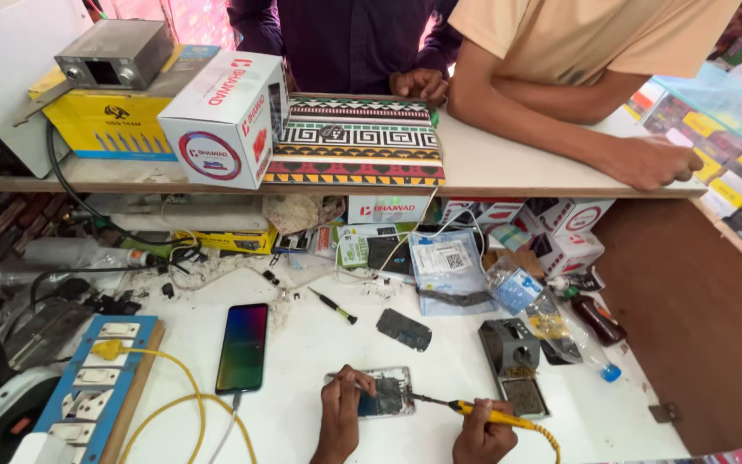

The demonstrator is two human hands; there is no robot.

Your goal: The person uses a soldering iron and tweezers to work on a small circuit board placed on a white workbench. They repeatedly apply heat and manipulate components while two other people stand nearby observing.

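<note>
My left hand (342, 407) presses down on an opened phone with its circuit board bare (388, 391), lying on the white worktop (319, 344). In my right hand (483, 434) I hold a yellow-handled soldering iron (483, 414), whose dark tip reaches left to the phone's right edge. A yellow cord runs from the iron's handle toward the bottom right.
A phone with a lit multicoloured screen (243, 347) lies left, cabled. A switch board (92, 378), small screwdriver (333, 306), dark phone part (404, 329), grey iron stand (515, 354) and plastic bottle (551, 325) surround the work. Two people lean on the raised counter (508, 167) among boxes.
</note>
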